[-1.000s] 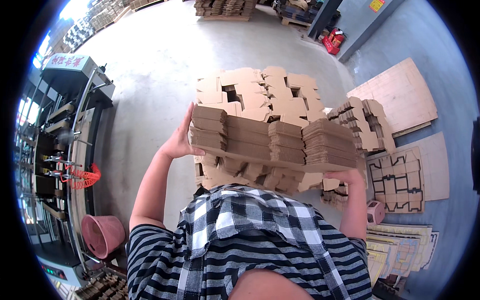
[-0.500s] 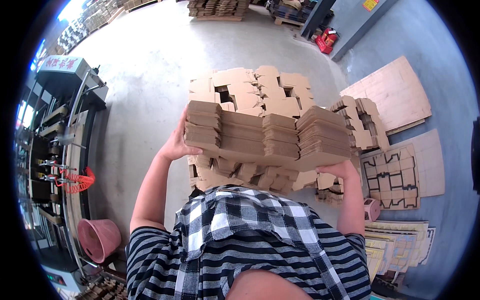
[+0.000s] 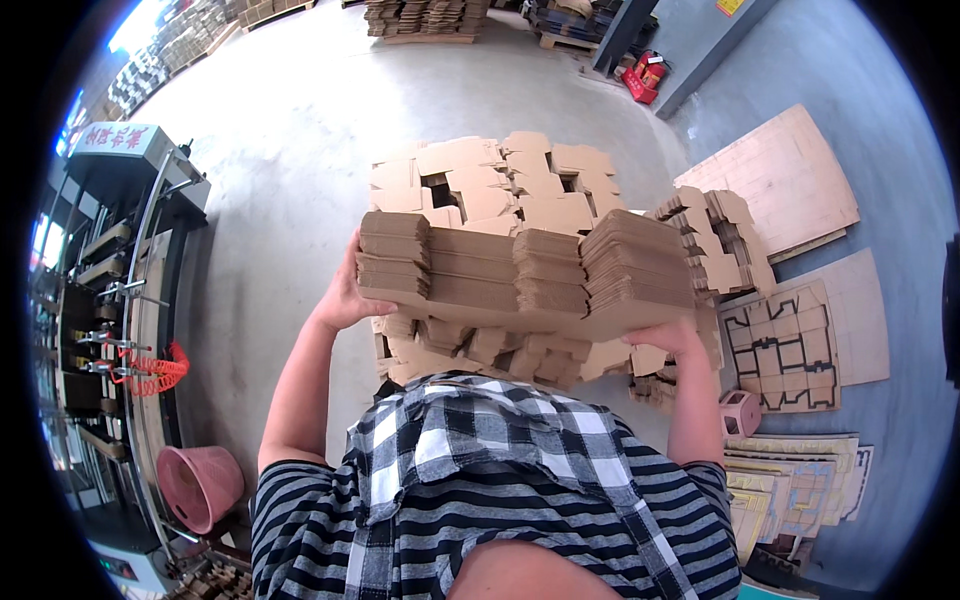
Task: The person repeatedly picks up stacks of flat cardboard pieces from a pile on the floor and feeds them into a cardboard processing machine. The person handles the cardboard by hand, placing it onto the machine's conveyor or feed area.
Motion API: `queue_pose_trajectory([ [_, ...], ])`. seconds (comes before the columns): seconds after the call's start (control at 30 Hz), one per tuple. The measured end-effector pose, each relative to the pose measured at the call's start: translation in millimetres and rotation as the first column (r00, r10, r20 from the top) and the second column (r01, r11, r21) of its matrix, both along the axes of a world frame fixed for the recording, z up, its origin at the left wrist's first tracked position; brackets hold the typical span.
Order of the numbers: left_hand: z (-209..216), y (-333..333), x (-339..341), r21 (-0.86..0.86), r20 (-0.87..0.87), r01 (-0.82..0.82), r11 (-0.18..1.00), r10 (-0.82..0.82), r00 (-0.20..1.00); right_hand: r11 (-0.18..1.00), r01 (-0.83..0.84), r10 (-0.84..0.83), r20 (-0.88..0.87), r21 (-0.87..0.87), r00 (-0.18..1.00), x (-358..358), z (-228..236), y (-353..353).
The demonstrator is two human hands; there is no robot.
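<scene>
Between my two hands I hold a thick stack of die-cut cardboard blanks [image 3: 475, 265], its layered edges facing me. My left hand [image 3: 350, 290] grips the stack's left end, with the thumb along the lower front edge. Under the right end, my right hand [image 3: 668, 338] supports the bottom, partly hidden by the cardboard. Below and beyond lies a broad pile of similar flat cardboard blanks [image 3: 550, 195], which the held stack partly covers. Whether the two touch, I cannot tell. Another smaller pile of blanks [image 3: 735, 235] stands beside it on the right.
A machine [image 3: 120, 250] with a coiled red hose [image 3: 155, 370] runs along the left. Near it stands a pink bucket [image 3: 200, 485]. Wooden boards [image 3: 775, 180] and a cutting die [image 3: 785, 350] lean at the right wall, near a pink stool [image 3: 740, 412]. Far right, fire extinguishers [image 3: 650, 72] stand by a pillar.
The held stack has shifted slightly left and a little lower in the view, with both hands still on it. The surroundings have shifted slightly in the view as well.
</scene>
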State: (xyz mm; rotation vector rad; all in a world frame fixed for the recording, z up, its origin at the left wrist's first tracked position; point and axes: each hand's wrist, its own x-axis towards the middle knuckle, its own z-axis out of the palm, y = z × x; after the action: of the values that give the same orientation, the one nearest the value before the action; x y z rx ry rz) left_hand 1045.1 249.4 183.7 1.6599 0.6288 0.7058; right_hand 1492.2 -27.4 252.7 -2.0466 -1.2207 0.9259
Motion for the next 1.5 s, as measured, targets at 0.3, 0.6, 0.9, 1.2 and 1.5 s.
queue_pose_trajectory([
  [0.3,11.3,-11.5,-3.3,-0.01,0.064,-0.071,0.997,0.072,0.995,0.998,0.014,-0.018,0.076,0.058,0.997,-1.1,-5.9,-8.2],
  [0.6,5.5,-19.2,-12.9,-0.023,-0.009,-0.042,0.999,0.042,0.999,0.994,-0.098,0.094,0.084,0.046,0.992,-17.1,5.4,-7.5],
  [0.9,105.7,-23.3,-15.8,0.525,-0.124,0.009,0.851,0.065,0.99,0.995,-0.088,0.079,0.202,0.036,0.976,-20.6,10.9,1.0],
  [1.2,124.8,-88.6,132.1,0.616,-0.73,0.564,0.55,0.131,0.67,0.997,-0.057,0.051,0.122,0.049,0.991,-17.1,-4.0,-2.7],
  [1.5,104.5,-76.1,150.6,0.642,-0.754,0.568,0.515,0.285,0.592,0.987,0.008,-0.023,0.086,0.162,0.996,-12.6,-17.1,-1.0],
])
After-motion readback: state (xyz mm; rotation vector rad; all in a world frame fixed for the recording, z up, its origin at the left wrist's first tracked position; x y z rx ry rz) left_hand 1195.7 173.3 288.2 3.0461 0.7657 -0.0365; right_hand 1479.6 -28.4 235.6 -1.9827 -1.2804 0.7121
